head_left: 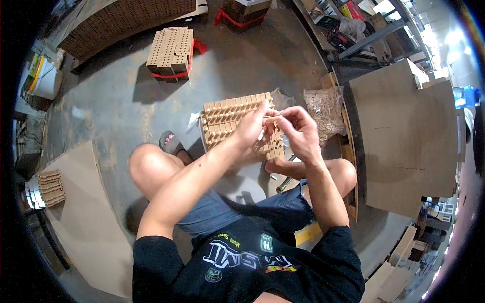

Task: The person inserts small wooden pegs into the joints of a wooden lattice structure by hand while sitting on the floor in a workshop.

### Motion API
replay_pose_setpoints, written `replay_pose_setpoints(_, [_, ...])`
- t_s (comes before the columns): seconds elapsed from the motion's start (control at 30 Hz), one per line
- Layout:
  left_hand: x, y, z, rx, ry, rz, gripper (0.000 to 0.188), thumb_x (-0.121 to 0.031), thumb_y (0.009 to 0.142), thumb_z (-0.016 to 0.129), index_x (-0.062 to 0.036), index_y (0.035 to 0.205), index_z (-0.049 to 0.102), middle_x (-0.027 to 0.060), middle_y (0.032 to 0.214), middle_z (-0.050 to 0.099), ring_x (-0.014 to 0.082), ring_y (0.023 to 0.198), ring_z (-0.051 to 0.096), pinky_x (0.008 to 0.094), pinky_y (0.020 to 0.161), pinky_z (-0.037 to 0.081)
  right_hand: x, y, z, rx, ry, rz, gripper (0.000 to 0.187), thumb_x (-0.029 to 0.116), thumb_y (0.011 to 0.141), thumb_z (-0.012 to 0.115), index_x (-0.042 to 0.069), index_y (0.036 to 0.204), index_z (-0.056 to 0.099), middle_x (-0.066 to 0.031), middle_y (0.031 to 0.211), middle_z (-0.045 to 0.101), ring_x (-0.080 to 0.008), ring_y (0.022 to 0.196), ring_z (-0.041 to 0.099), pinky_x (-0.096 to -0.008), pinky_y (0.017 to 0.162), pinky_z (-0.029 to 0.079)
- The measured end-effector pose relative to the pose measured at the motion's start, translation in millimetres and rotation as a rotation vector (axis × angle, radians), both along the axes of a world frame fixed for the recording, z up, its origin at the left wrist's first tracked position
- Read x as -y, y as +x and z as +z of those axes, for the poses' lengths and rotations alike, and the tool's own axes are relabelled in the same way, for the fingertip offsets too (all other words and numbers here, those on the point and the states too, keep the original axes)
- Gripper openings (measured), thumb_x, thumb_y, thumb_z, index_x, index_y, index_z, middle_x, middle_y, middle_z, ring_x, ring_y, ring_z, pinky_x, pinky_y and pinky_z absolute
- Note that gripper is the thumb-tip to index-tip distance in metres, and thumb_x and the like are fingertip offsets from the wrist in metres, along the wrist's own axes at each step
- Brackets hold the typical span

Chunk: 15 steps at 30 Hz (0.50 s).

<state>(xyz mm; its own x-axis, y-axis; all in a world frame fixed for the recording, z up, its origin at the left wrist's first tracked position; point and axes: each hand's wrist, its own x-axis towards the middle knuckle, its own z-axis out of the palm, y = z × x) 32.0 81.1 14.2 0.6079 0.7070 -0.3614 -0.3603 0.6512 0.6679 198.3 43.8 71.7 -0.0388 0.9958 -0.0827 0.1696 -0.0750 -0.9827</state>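
Observation:
In front of my crossed legs stands a block of light wooden pieces, set side by side, with rows of short wooden dowels sticking up from them. Over its right end, my left hand and my right hand meet with fingers closed in a pinch. What they hold between the fingertips is too small to make out. A bit of white shows just under my left fingers. Below the hands, the right end of the block has dark open holes. A hammer lies by my right leg.
A clear bag of wooden dowels lies right of the block. Ahead stands a stack of drilled wooden pieces bound with red strap, another bundle behind it. Large boards flank me right and left. A white bucket stands far left.

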Motion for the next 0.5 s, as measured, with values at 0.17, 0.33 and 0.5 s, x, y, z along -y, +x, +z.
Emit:
replay_pose_setpoints(0.17, [3.4, -4.1, 21.7, -0.098, -0.065, 0.088, 0.043, -0.039, 0.111, 0.038, -0.0024, 0.117, 0.061, -0.0033, 0.068, 0.05, 0.0048, 0.05, 0.044, 0.0201, 0.043, 0.036, 16.1, 31.6, 2.1, 0.236, 0.002, -0.115, 0.018, 0.009, 0.095, 0.07, 0.001, 0.111, 0.072, -0.008, 0.103, 0.074, -0.0145, 0.094, 0.069, -0.0282, 0.085, 0.055])
replay_pose_setpoints(0.33, [2.3, -6.2, 19.9, -0.1, -0.01, 0.093, 0.039, -0.035, 0.11, 0.043, -0.0007, 0.114, 0.06, -0.0035, 0.067, 0.05, 0.0039, 0.05, 0.044, 0.0199, 0.043, 0.036, 43.3, 60.7, -23.6, 0.68, 0.058, 0.132, 0.013, 0.006, 0.087, 0.072, 0.004, 0.1, 0.073, -0.012, 0.093, 0.072, -0.0244, 0.081, 0.07, -0.0341, 0.073, 0.056])
replay_pose_setpoints(0.5, [4.0, -6.0, 17.7, -0.091, -0.016, 0.078, 0.038, -0.034, 0.109, 0.045, 0.0003, 0.115, 0.06, -0.0036, 0.066, 0.05, 0.0039, 0.05, 0.044, 0.0196, 0.043, 0.035, 42.4, 50.3, -18.5, 0.849, 0.234, 0.241, 0.011, 0.005, 0.085, 0.074, 0.005, 0.095, 0.07, -0.0097, 0.088, 0.069, -0.0268, 0.081, 0.069, -0.035, 0.071, 0.055])
